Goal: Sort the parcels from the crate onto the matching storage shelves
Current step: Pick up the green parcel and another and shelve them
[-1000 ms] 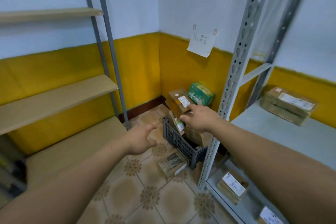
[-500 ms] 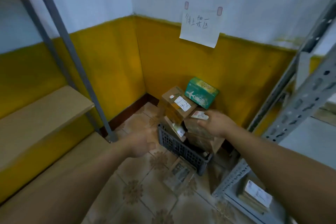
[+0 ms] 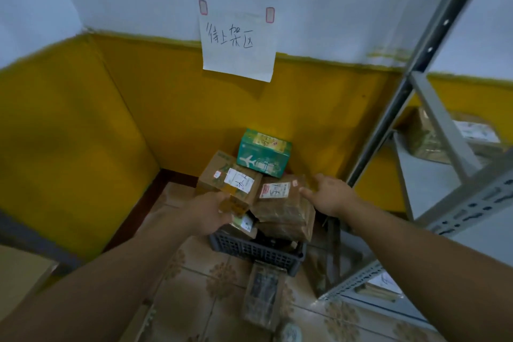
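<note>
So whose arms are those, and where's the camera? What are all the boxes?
Those are a person's two bare arms, not a machine. The one picture comes from a camera worn on the person's head, looking down at the hands. In the corner, on the floor, stands a dark plastic crate heaped with parcels: a green box with a plane on it, a brown labelled box and a tape-wrapped parcel. One more flat parcel lies in front of the crate. The left hand touches the brown labelled box, and the right hand touches the tape-wrapped parcel. It's too blurry to tell if either grips. A paper sign hangs above, and a metal shelf stands on the right.
</note>
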The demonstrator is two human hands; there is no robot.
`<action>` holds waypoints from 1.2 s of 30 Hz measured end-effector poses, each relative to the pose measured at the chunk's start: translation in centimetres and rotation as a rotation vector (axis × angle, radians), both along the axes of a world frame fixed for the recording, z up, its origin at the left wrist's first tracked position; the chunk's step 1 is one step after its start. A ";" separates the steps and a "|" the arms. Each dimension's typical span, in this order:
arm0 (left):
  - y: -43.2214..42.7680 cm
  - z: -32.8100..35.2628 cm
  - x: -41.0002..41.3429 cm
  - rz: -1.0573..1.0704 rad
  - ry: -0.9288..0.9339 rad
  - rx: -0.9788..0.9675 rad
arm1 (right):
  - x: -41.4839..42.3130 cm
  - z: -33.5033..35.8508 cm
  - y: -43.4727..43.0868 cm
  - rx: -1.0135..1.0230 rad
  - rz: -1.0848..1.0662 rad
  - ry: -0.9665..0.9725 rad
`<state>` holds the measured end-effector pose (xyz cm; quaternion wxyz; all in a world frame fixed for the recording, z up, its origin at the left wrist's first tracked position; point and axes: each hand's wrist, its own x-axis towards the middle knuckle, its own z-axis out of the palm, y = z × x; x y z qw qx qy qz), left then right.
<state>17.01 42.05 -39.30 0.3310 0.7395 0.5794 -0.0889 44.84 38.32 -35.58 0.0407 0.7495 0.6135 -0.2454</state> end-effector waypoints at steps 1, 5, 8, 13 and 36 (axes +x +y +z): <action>1.3 -0.5 0.6 -0.004 -0.005 -0.014 | 0.3 -0.5 1.5 0.002 -0.017 0.010; 6.8 -2.8 2.5 0.033 -0.012 -0.044 | 1.3 -2.4 8.1 0.001 -0.015 0.058; 11.1 -5.1 3.0 0.022 0.027 -0.039 | 1.7 -4.2 12.9 -0.020 -0.002 0.072; 18.1 -9.8 2.3 -0.016 0.042 -0.015 | 1.4 -9.0 20.3 -0.013 -0.011 0.085; 31.9 -31.7 -3.4 0.493 -0.142 -0.007 | -1.7 -26.9 29.9 0.260 -0.007 -0.175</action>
